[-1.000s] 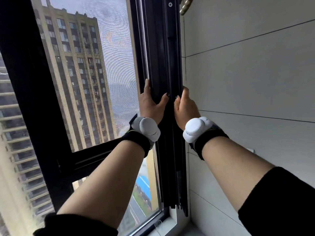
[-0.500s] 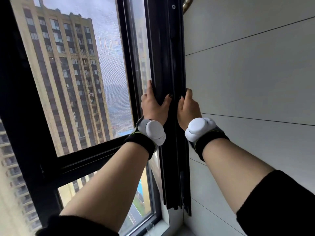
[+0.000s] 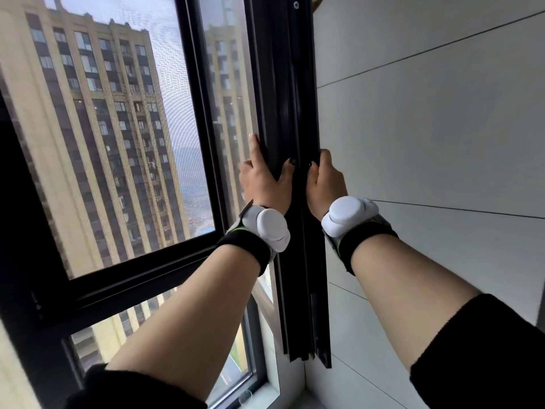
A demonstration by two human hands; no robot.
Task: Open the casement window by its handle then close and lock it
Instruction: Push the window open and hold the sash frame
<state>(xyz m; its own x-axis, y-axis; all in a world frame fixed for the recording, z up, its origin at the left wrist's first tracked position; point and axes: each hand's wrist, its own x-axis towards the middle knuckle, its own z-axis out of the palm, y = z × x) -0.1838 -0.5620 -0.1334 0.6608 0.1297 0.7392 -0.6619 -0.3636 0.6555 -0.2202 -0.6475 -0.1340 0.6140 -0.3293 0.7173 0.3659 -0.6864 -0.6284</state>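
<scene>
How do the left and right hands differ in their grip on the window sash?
The left hand sits on the glass side of the window sash, while the right hand is on the tiled wall side. The left hand reaches slightly higher, its thumb with a dark nail across the sash's edge; the right hand's fingers are hidden behind the sash. Both grip the sash at similar height and wear white wrist devices.
</scene>
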